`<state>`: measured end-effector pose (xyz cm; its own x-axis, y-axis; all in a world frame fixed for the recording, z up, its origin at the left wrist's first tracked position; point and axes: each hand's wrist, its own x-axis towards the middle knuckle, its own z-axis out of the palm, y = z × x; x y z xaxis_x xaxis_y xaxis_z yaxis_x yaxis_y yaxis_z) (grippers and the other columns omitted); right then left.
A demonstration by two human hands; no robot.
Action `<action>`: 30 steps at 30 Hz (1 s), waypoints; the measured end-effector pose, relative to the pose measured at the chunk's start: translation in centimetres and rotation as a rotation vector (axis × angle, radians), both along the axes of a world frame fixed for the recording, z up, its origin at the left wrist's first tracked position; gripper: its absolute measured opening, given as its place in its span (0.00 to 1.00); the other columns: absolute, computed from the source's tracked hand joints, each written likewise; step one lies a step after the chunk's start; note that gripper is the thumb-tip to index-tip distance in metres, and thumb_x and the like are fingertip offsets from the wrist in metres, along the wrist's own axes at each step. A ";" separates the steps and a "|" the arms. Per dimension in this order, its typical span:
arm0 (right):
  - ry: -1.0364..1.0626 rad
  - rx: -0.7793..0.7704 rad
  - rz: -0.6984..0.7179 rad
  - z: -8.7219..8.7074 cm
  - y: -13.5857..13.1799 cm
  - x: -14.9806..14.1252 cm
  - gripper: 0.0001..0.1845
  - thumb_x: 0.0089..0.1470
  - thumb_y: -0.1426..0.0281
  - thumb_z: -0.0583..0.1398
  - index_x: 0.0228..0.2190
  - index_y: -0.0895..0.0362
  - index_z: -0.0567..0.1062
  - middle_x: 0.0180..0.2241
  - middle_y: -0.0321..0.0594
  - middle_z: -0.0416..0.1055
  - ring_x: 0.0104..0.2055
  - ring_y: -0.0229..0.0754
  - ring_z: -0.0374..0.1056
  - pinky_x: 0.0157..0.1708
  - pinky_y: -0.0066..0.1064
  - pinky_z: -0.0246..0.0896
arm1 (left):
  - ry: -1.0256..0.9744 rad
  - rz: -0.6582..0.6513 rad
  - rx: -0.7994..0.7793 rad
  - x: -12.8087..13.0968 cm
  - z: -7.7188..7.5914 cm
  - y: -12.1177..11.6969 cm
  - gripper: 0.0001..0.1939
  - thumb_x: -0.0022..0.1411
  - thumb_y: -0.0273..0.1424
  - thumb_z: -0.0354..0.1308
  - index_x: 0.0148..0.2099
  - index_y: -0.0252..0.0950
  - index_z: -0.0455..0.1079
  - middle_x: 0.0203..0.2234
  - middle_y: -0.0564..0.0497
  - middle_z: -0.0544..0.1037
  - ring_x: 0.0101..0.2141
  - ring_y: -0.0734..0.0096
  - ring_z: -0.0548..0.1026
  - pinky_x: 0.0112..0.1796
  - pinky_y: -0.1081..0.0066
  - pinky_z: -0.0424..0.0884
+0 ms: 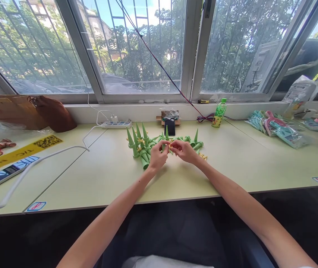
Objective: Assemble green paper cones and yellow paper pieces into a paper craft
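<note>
Near the middle of the table my left hand [159,155] is closed, thumb and fingers around a green cone-shaped piece [166,133] whose pointed tip stands up above them. My right hand [185,152] meets it from the right, its fingertips pinched on a small yellow piece [170,146] against the cone. The fingers hide most of both parts. Left of my hands stand several finished-looking green cones [138,131] with yellow bits on them. Green tubes [144,163] lie beneath these. Another green cone [196,136] and loose yellow pieces [203,156] are to the right.
Behind the green parts are a dark phone [169,127] and a small open box [163,118]. A green-capped bottle [219,113] stands farther right, near bagged plastic items [276,126]. A power strip [116,124], white cable [63,149] and tablet [8,172] occupy the left.
</note>
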<state>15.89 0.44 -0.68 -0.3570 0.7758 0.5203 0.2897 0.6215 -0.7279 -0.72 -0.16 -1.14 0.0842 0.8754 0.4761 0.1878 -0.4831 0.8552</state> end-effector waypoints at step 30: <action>-0.003 -0.042 -0.021 -0.4 0.3 -0.1 0.22 0.62 0.51 0.57 0.28 0.56 0.72 0.22 0.37 0.70 0.22 0.37 0.63 0.24 0.31 0.61 | -0.012 0.008 -0.046 0.0 -0.1 -0.1 0.08 0.61 0.34 0.58 0.40 0.37 0.73 0.22 0.54 0.74 0.18 0.75 0.70 0.20 0.73 0.66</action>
